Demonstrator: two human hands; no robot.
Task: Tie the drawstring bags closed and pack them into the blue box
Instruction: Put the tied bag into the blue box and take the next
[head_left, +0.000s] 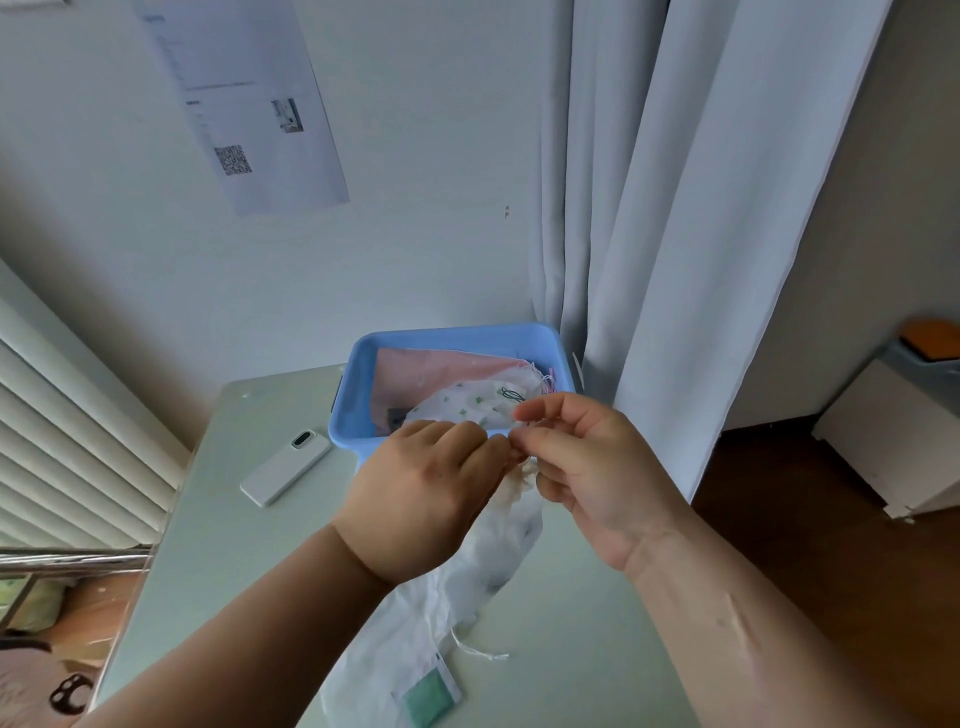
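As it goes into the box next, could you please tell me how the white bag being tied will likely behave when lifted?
Probably floppy: the white bag sags in wrinkles onto the table. Likely light, as its thin fabric lies nearly flat. Its loose cord may trail.

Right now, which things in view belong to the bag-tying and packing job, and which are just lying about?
Part of the job: white drawstring bag, pinched at its neck by left hand and right hand; blue box; pink bag and patterned bag inside it.
Lying about: white handheld device on the table; printed sheet with a QR code; curtain.
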